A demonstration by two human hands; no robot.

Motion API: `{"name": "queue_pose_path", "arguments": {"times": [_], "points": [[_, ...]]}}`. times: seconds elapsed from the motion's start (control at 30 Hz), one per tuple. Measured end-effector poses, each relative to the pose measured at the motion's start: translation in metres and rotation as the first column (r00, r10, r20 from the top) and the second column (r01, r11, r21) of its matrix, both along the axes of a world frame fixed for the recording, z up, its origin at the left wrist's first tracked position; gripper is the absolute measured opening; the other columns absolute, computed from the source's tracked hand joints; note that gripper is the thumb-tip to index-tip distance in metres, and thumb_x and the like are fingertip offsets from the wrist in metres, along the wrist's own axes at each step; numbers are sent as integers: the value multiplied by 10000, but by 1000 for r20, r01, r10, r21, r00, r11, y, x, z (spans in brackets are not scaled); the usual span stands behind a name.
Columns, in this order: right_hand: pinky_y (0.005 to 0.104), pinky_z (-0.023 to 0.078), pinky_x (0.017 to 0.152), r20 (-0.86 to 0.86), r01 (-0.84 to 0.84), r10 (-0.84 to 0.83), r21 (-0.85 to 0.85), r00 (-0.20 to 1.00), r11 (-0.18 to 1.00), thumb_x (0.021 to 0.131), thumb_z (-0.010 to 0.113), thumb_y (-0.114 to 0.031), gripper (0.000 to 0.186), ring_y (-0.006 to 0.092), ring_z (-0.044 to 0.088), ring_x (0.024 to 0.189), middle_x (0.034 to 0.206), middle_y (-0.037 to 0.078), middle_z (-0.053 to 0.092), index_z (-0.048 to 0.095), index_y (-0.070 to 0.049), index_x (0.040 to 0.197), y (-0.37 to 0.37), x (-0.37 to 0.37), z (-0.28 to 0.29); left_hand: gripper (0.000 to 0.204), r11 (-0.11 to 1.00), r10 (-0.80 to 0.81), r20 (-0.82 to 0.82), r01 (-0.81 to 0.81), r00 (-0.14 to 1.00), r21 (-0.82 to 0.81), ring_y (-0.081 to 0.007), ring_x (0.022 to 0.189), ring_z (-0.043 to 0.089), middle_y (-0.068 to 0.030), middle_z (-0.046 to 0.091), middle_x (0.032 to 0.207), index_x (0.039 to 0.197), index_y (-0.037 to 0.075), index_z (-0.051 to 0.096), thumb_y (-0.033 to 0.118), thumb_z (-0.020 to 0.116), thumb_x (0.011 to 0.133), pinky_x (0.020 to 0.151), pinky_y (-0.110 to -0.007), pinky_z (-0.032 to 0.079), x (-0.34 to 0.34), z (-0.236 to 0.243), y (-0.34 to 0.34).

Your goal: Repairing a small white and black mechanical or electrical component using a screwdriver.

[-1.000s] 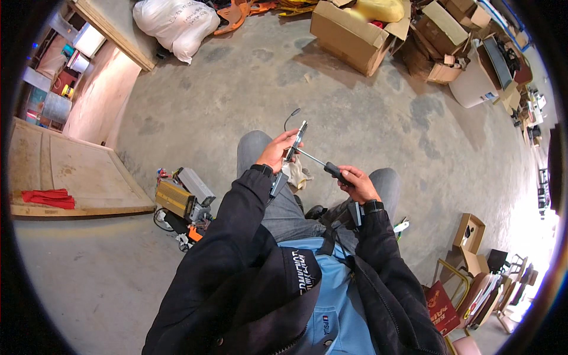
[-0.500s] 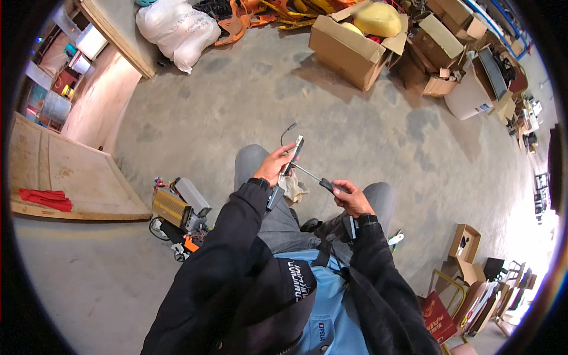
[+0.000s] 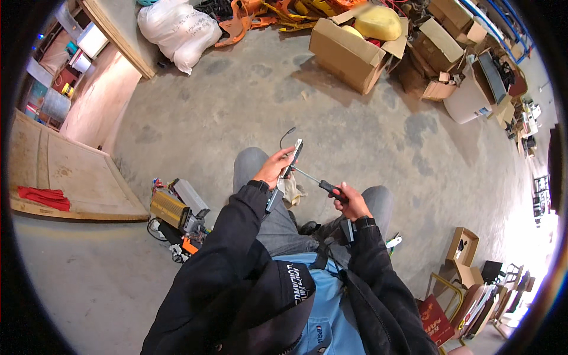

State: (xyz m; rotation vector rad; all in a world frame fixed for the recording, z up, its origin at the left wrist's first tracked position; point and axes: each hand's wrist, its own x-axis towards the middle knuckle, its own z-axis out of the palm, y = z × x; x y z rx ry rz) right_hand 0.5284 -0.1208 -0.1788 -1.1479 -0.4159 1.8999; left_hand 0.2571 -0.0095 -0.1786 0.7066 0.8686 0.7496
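Observation:
In my left hand [image 3: 274, 167], above my left knee, is a slim black and silver device [image 3: 294, 157] held upright on edge. A thin dark cable [image 3: 285, 135] curls from it toward the far side. My right hand [image 3: 352, 202] grips the black and red handle of a screwdriver [image 3: 332, 189]. Its metal shaft points left, and the tip meets the device's side near my left fingers; the exact contact is too small to make out. A pale cloth or glove [image 3: 293, 192] shows between my knees below the device.
Gold and silver metal-cased units [image 3: 171, 207] with cables lie on the floor to my left. A white-handled tool [image 3: 394, 241] is by my right leg. Cardboard boxes [image 3: 349, 56] and a white bag [image 3: 177, 35] stand farther off. A red cloth [image 3: 44, 198] lies on the wooden board at left.
My right hand has turned slightly around the screwdriver handle, its fingers now placed differently. The device and my left hand have shifted only a little.

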Motion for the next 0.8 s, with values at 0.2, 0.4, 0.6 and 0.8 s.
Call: {"name": "queue_pose_path", "arguments": {"times": [0.2, 0.4, 0.6, 0.8], "points": [[230, 386, 516, 11, -49, 49, 31, 999, 998, 947, 501, -278, 257, 121, 473, 567, 845, 100, 601, 529, -34, 1024, -1, 4, -6, 415, 1000, 3, 7, -3, 1000, -10, -56, 709, 557, -38, 616, 963, 1317, 121, 473, 200, 565, 920, 550, -227, 474, 0, -1, -2], [246, 423, 603, 88, 97, -108, 124, 990, 987, 893, 595, -153, 189, 119, 506, 670, 850, 38, 543, 533, -61, 1045, 0, -2, -3, 408, 1000, 3, 3, -3, 1000, -26, -99, 740, 573, -38, 616, 958, 1307, 143, 486, 203, 575, 914, 543, -244, 471, -1, -6, 2], [242, 422, 590, -13, -34, 34, 30, 999, 999, 910, 576, -195, 215, 121, 490, 650, 869, 42, 546, 523, -62, 1070, 2, 4, 3, 454, 999, 21, 22, -20, 1000, -41, -152, 752, 586, -67, 599, 969, 1323, 109, 459, 186, 594, 897, 548, -272, 464, -1, -7, 1], [261, 414, 583, 7, -31, 31, 22, 999, 999, 922, 554, -210, 227, 123, 476, 645, 887, 74, 572, 506, -65, 1090, 0, 6, -12, 457, 998, 28, 8, -28, 1000, -52, -149, 738, 588, -68, 603, 962, 1322, 105, 459, 195, 599, 897, 545, -273, 465, 1, -3, 1]]}}
